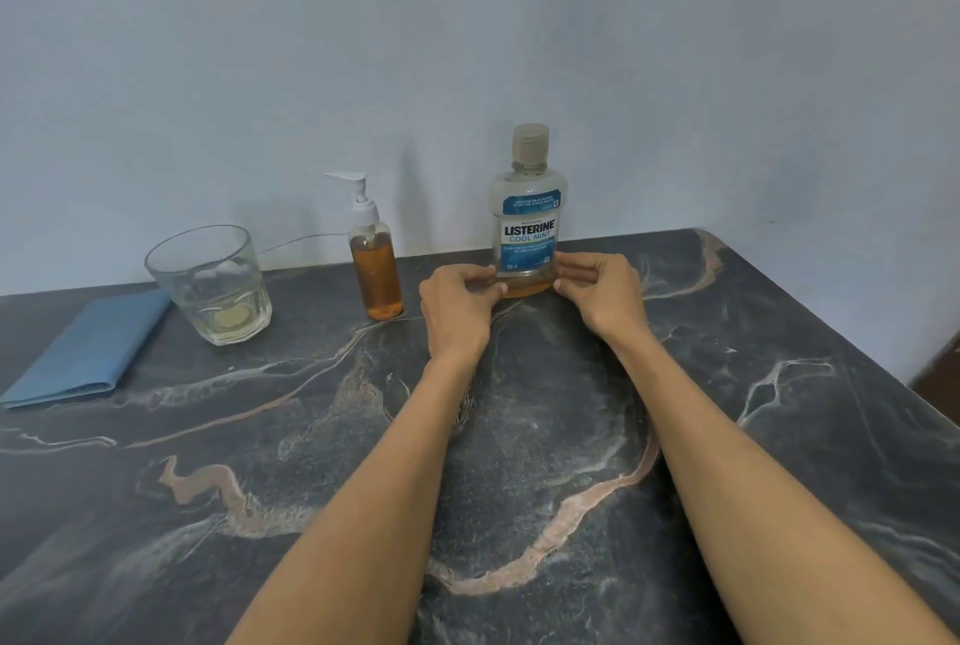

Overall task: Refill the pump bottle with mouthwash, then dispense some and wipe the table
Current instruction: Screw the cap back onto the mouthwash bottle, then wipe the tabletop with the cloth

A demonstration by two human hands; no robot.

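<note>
Both hands, the left hand (457,304) and right hand (602,293), pinch the low sides of the mouthwash bottle (527,223) standing on the table (571,436), nearly empty, so probably light and smooth.
</note>
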